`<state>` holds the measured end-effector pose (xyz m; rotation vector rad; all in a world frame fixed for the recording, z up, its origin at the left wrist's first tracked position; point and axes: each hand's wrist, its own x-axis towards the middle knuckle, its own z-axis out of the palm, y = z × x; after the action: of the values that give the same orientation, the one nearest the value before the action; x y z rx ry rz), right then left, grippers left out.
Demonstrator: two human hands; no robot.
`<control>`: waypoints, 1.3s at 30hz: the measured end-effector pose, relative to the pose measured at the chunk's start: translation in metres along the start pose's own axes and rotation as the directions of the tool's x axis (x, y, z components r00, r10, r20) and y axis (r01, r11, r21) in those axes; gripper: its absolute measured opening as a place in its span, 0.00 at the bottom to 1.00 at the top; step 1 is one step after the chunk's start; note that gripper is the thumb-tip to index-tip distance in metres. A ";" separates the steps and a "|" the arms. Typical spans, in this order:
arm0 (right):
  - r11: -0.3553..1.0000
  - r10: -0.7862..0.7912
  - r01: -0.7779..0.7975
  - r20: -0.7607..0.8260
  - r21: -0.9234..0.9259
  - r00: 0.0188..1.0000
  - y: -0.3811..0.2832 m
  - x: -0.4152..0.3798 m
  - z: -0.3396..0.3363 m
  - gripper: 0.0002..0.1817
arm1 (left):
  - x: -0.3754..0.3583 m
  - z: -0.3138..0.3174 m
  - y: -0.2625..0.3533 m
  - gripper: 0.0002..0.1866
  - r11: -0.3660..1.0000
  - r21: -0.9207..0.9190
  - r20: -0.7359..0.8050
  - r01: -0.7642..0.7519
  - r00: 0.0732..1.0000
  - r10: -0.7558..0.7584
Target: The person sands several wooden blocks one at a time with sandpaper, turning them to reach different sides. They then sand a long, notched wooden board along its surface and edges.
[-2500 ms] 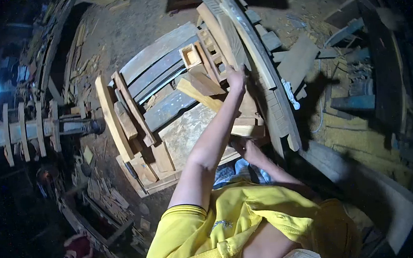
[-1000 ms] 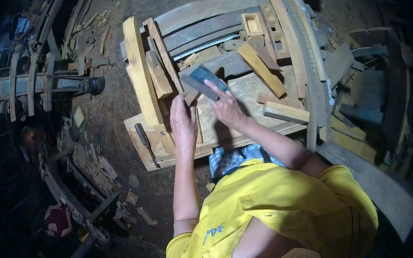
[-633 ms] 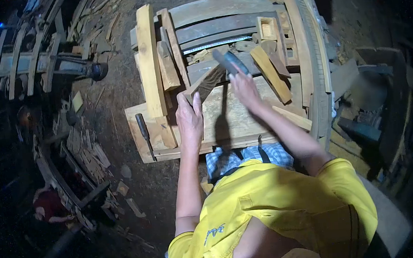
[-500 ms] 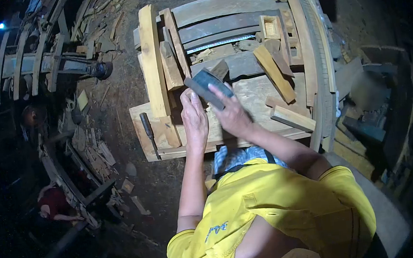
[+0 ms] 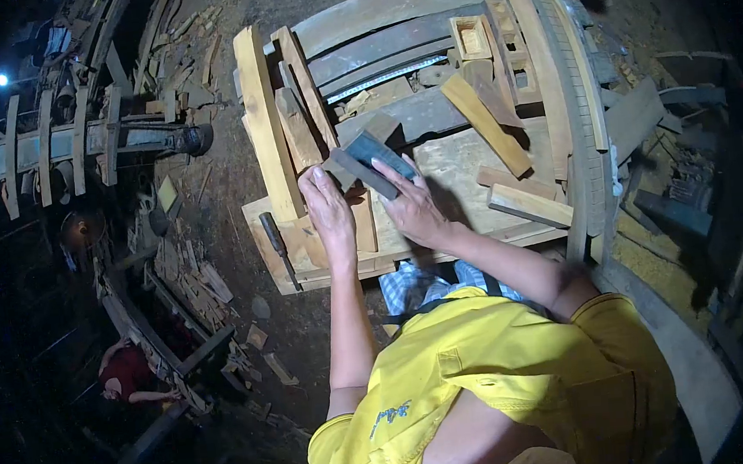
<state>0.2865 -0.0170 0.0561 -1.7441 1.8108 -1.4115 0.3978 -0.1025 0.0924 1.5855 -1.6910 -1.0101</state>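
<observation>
My right hand (image 5: 413, 207) grips a dark rectangular block (image 5: 375, 164) with a bluish-grey face, fingers spread over its right end. The block is tilted above the wooden bench (image 5: 440, 218). Just left of it is my left hand (image 5: 328, 209), closed with its thumb uppermost, near the block's left end. What its fingers hold, if anything, is hidden. A short wooden piece (image 5: 300, 128) lies just beyond my left fingers. Left of that hand, a chisel-like tool with a dark handle (image 5: 273, 234) rests on the bench's left corner.
A long pale beam (image 5: 267, 127) runs along the bench's left side. On the right lie a yellowish wood strip (image 5: 487, 127), a pale block (image 5: 529, 206) and a small wooden box (image 5: 471, 38). A person in a red shirt (image 5: 129, 371) is at lower left, among scrap wood.
The view has shifted slightly, so the bench sits a little differently. Both hands appear slightly further left, with the dark block still in my right hand.
</observation>
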 end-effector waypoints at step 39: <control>0.856 0.414 -0.341 0.120 -0.388 0.902 0.117 -0.001 0.048 0.16 | -0.004 -0.011 0.009 0.20 0.999 0.007 0.181 -0.047 0.982 0.045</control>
<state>0.2496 -0.0602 -0.0567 -1.4875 2.2425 -0.7561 0.4026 -0.1003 0.1063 1.4925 -1.8480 -1.1525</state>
